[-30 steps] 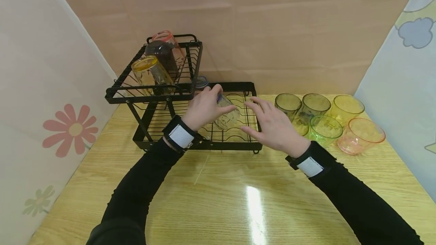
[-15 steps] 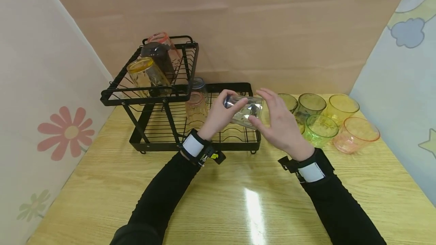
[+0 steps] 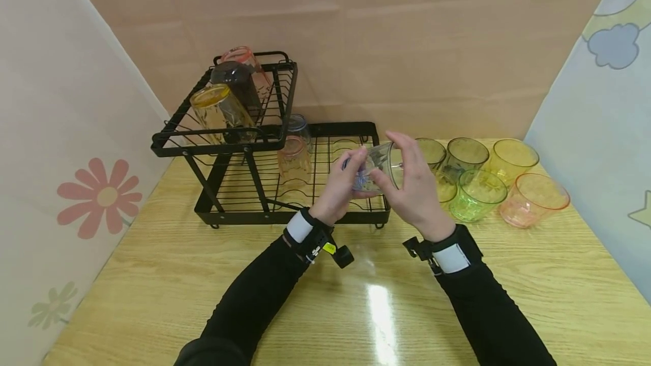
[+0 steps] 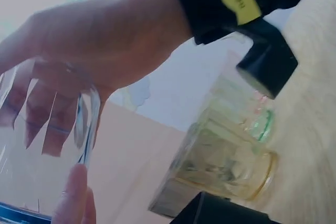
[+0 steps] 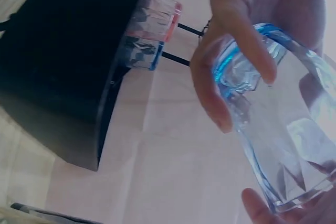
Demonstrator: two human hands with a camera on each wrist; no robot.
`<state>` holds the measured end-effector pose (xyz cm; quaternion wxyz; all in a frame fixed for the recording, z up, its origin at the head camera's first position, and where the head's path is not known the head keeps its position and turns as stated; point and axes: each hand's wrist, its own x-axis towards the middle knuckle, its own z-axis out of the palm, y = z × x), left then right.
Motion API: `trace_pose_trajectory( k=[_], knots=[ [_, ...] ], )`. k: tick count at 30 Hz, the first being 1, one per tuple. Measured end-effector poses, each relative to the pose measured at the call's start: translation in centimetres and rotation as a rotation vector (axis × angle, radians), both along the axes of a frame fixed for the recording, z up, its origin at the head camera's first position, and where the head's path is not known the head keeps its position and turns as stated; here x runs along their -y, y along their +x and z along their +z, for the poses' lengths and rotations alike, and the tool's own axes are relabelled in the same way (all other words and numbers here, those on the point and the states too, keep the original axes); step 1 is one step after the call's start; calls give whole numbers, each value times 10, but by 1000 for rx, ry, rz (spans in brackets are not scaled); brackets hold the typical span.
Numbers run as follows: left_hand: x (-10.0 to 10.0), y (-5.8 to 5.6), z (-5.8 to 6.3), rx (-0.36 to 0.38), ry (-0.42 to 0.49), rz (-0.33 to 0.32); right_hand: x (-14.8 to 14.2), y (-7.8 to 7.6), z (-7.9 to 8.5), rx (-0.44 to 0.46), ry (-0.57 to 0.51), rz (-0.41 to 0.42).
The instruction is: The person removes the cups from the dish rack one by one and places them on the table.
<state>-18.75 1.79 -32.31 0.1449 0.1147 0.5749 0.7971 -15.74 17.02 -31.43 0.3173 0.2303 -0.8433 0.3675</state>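
A clear, blue-tinted drinking glass [image 3: 376, 162] is held on its side between both hands, close over the right front part of the dish rack. My left hand [image 3: 337, 185] grips its left end, thumb on top, and the left fingers [image 4: 60, 124] show through the clear wall in the left wrist view. At the other end my right hand [image 3: 419, 191] holds the glass between thumb and fingers. The right wrist view shows the glass [image 5: 283, 124] close up, its blue-tinted end in the left hand [image 5: 252, 9].
The two-tier black rack [image 3: 292, 218] holds yellow [image 3: 224, 114], dark grey [image 3: 239, 81] and red-rimmed [image 3: 249, 64] glasses on top. Pink [image 3: 294, 160] and blue [image 3: 297, 124] glasses stand in its lower tier. Several coloured glasses, including a green one [image 3: 478, 196], cluster at right.
The left hand has brought the glass from the rack's lower tier rightward and turned it on its side. The right hand, apart from it a second ago, now holds its other end.
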Motion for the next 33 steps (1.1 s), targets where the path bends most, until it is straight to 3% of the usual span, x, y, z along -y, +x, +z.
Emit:
trace_pose_trajectory(
  k=[3,6,15,20,29,33],
  knots=[
    [-3,3,-1,7,10,-11,-2,-1,-4,-32,-20,-12],
    [-1,3,-1,-24,-48,-25,-5,-2,-8,-63,-43,0],
    [25,-8,-2,-113,-415,-97,-23,3,-16,-130,-20,24],
    [44,-12,0,-213,-594,-115,-41,17,-17,-113,76,34],
    [66,-19,-2,-388,-891,-122,-65,39,-22,-162,316,92],
    [73,-23,-4,-587,-1150,-111,-77,50,-26,-158,432,102]
  ],
)
